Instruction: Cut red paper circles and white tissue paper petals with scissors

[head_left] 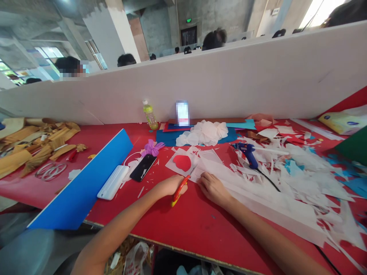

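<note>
My left hand (169,185) is closed around a pair of scissors (180,191) with red and yellow handles. The blades point away from me to the right, at the edge of thin white paper (219,170). My right hand (212,188) has its fingers curled on the near edge of that paper, just right of the blades; its fingertips are partly hidden. Beyond the scissors, a red rounded cutout (182,162) lies on a white square sheet (171,165). The long white paper runs under my right forearm towards the lower right.
Left are a blue board (86,187), a white power bank (113,182), a black phone (143,168) and a purple flower (153,148). Behind stand a bottle (150,115) and a lit phone (182,113), near white ruffled petals (210,133). A blue glue gun (250,154) lies beside paper scraps (304,175).
</note>
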`<state>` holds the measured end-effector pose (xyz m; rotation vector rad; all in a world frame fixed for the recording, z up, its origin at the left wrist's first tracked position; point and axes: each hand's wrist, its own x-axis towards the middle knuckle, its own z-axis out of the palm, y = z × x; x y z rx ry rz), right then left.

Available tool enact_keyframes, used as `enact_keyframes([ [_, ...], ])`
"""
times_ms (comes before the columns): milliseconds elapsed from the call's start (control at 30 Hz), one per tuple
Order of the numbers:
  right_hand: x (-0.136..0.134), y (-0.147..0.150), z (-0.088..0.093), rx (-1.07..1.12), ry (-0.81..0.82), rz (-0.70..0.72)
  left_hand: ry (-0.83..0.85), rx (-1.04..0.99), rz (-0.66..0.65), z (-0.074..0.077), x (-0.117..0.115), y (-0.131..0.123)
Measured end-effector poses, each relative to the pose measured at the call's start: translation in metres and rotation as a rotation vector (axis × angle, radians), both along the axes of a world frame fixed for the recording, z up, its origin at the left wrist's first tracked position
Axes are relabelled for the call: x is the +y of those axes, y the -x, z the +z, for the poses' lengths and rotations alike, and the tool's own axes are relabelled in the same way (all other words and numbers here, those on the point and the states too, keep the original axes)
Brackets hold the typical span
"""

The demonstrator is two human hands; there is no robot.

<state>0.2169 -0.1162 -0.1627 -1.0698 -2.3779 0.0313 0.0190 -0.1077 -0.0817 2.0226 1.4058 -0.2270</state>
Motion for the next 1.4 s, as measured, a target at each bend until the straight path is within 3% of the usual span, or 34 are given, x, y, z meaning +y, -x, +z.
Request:
enact_keyframes([
  [133, 0.000, 0.000, 0.001, 0.000, -0.001, 0.009, 0.014, -0.016, -0.014, 0.004, -0.001, -0.001],
  [233, 0.000, 0.000, 0.002, -0.002, 0.000, 0.003, 0.177, -0.043, -0.022, 0.013, -0.002, -0.002],
  [333, 0.000, 0.000, 0.002, -0.013, 0.002, -0.005, 0.326, -0.088, 0.059, 0.017, -0.002, -0.002],
  [433, 0.000, 0.000, 0.002, -0.022, 0.005, -0.008, 0.370, -0.118, 0.106, 0.014, -0.002, 0.000],
  [833, 0.000, 0.001, 0.001, -0.034, -0.009, 0.004, 0.285, -0.033, 0.040, 0.005, 0.007, -0.007],
  [1000, 0.000, 0.001, 0.001, -0.051, -0.002, -0.007, 0.094, 0.037, -0.037, 0.013, 0.012, -0.016],
  [1167, 0.001, 0.001, 0.000, -0.043, 0.009, -0.004, -0.024, 0.039, -0.027, 0.016, 0.007, -0.021],
  [1300, 0.001, 0.001, 0.000, -0.038, 0.014, -0.002, -0.027, 0.040, -0.027, 0.015, 0.006, -0.019],
  [1400, 0.001, 0.000, 0.001, -0.045, 0.010, -0.002, 0.086, 0.040, -0.041, 0.015, 0.009, -0.017],
])
